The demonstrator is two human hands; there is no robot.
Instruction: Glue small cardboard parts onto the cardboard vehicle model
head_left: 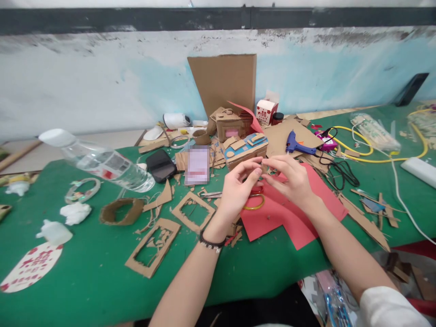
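My left hand (240, 182) and my right hand (290, 178) meet fingertip to fingertip over the table's middle. The fingers of both are curled into pinches; whatever is between them, if anything, is too small to make out. Beneath them lies a pair of scissors (255, 202) with red and yellow handles, partly hidden by my left hand. A large sheet of red paper (299, 225) spreads under my right hand. Just behind my fingers stands a cardboard box with a blue top (243, 147) and small cardboard pieces on it. Two cut cardboard frames (177, 210) (139, 268) lie left of my left wrist.
Behind my right hand is a blue glue gun (299, 144) on cardboard, its black cord (340, 175) trailing right. A tilted-looking water bottle (98, 161), a black phone (161, 166) and a cardboard ring (121, 211) are leftward. A yellow cable (378, 160) loops at right.
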